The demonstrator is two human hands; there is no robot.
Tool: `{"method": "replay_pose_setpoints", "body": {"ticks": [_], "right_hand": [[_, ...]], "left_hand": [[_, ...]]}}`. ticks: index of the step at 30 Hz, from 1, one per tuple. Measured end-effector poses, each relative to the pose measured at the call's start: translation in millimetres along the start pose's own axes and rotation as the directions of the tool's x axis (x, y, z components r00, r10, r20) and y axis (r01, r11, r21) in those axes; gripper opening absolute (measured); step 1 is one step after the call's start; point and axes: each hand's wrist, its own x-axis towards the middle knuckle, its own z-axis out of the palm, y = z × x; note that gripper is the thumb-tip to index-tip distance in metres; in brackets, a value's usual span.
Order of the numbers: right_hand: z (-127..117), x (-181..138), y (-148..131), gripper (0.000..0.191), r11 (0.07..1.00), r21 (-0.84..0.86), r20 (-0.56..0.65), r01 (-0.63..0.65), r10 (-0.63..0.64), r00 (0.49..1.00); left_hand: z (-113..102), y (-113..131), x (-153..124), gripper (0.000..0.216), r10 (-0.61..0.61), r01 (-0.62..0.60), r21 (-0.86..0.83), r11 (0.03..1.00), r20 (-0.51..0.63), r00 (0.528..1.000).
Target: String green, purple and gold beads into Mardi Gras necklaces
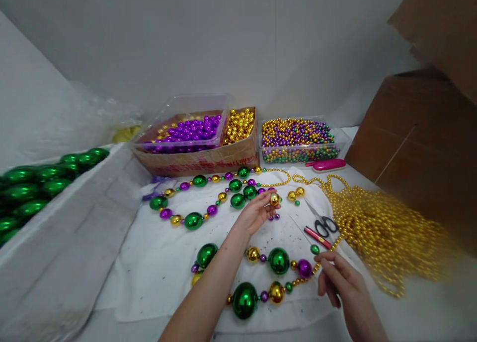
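While the gold bead (275,199) sat pinched between the thumb and fingertips of the left hand (255,214), it hung just above the white cloth (156,262), close to two loose gold beads (295,193). The grip was narrow, closed on the bead alone, with the other fingers loosely curled.

The bead looked like a light, hollow, glossy shell. It would probably be slippery and easy to dent, so it was best held lightly across its widest part, as it was here.

The right hand (337,280) lay nearer the body, well apart from the bead. Its fingers were drawn together at the thin gold tail of the near necklace (278,261). Whether they actually gripped that tail could not be told. The necklace seemed limp and likely to roll, so it would be easier to take by the thin tail than by its big green balls.

Scissors (323,225) and a red pen-like thing (316,237) lay between the two hands. A heap of gold strands (376,233) spread to the right. A second necklace (194,220) curved beyond the left hand. Behind it stood a box of purple beads (190,129) and a tub of small mixed beads (298,133). A box of green balls (33,183) stood far left.
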Motion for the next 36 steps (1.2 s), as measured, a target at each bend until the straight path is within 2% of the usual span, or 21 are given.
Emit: {"method": "replay_pose_setpoints", "body": {"ticks": [13,18,24,32,36], "right_hand": [[7.1,-4.9,-0.3,0.038,0.998,-0.055,0.015,0.014,-0.013,1.000],[13.6,-4.2,2.2,0.037,1.000,-0.008,0.020,0.003,-0.002,1.000],[15.7,-4.8,5.8,0.039,1.000,0.015,-0.010,0.012,-0.012,1.000],[23.0,-12.8,6.0,0.038,0.993,-0.090,-0.079,0.074,-0.081,0.994],[25.6,-10.8,2.2,0.038,0.989,-0.121,-0.050,0.085,-0.091,0.995]], "left_hand": [[2.1,-5.9,-13.0,0.042,0.062,-0.062,-0.040,0.997,0.009,0.998],[9.1,-13.8,-19.8,0.053,0.060,-0.060,-0.008,0.998,0.006,0.998],[14.0,-20.0,-25.9,0.053,0.101,-0.100,-0.015,0.995,0.025,0.995],[12.6,-21.6,-29.9,0.053,0.172,-0.171,-0.021,0.985,0.040,0.984],[15.4,-21.7,-33.3,0.053,0.159,-0.159,-0.009,0.987,0.044,0.986]]}}
